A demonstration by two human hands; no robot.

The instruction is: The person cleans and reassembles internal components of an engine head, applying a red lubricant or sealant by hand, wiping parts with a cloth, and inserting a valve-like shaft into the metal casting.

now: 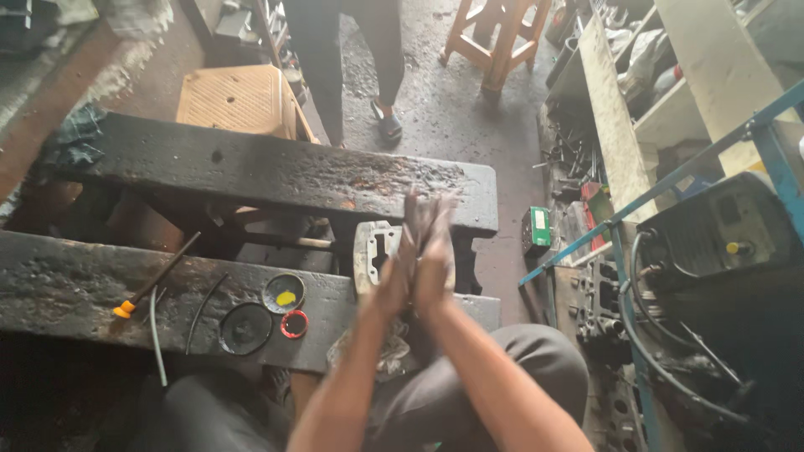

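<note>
Two greasy hands are pressing palm to palm above the person's lap, the left hand [399, 268] and the right hand [435, 264] blurring together, fingers pointing away from the body. Nothing seems to be sitting between them, though the blur is keeping me from being certain; they look flat against each other, as in rubbing grime or paste across the skin.

Just behind the fingertips a pale metal housing [374, 251] is standing in the gap between the two blackened wooden beams, the nearer beam [67, 289] and the farther beam [251, 167]. I am judging this as a pause in the work on that housing: hands being rubbed, not gripping. Any next reach would be calling for the palms to part first.

On the nearer beam a small round tin [284, 294] is lying open, holding a dab of yellow stuff. Beside it a dark round lid [245, 328] and a red ring [294, 324] are lying flat. An orange-handled screwdriver [155, 277] is resting further left.
</note>
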